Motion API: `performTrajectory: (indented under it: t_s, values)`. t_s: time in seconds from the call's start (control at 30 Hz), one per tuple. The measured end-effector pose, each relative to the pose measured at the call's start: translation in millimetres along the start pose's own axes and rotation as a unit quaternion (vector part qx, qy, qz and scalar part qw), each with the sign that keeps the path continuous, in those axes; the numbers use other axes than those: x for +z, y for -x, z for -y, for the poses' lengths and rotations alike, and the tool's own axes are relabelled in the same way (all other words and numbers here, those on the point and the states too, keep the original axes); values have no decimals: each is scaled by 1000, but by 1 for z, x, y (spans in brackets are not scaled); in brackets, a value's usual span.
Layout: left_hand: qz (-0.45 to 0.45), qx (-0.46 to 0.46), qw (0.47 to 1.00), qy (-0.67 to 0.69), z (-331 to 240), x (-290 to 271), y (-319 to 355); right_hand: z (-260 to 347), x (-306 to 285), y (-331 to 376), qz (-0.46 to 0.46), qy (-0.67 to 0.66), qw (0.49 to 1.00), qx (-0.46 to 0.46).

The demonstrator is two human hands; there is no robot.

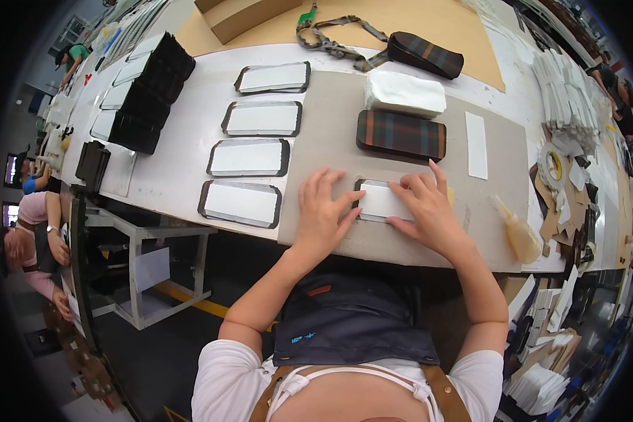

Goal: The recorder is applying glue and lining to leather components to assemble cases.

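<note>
A white rectangular panel with dark edging (382, 200) lies flat on a grey board near the table's front edge. My left hand (323, 211) is at its left end, thumb and index finger closed on the edge, the other fingers spread. At the panel's right part, my right hand (427, 211) grips across it, with the thumb at the near edge and fingers on top. Part of the panel is hidden under the right hand. Just beyond lies a dark plaid fabric-covered piece (401, 135), and behind that a stack of white pieces (405, 93).
Several similar white panels (245, 159) lie in a column to the left. Dark stacked pieces (144, 95) stand farther left. A glue bottle (519, 232), a white strip (476, 145) and a tape roll (551, 167) are at right. A plaid case with strap (425, 54) lies beyond.
</note>
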State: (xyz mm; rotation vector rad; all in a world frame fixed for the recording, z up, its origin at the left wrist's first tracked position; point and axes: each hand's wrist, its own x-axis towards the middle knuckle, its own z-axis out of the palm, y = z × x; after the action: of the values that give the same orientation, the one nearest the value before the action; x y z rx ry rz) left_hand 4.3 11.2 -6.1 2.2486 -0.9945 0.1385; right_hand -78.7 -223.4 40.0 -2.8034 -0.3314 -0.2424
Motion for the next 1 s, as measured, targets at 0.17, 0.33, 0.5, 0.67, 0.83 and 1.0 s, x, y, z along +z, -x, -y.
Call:
performTrajectory:
  t_s: [0.17, 0.33, 0.5, 0.67, 0.83, 1.0]
  values:
    - [5, 7, 1000, -22, 0, 2, -1, -13, -3, 9, -35, -61, 997, 32]
    - [12, 10, 1000, -20, 2, 3, -1, -39, -13, 32, -17, -153, 981, 116]
    - [11, 6, 1000, -24, 0, 0, -1, -41, -19, 38, -4, -184, 972, 145]
    - [21, 5, 1000, -20, -2, 0, -2, -41, -16, 40, -13, -166, 976, 140]
    - [21, 3, 1000, -20, -2, 0, -2, -40, -15, 40, -21, -151, 980, 129]
    - [21, 2, 1000, -18, -2, -1, -1, -35, -12, 42, -31, -112, 987, 113]
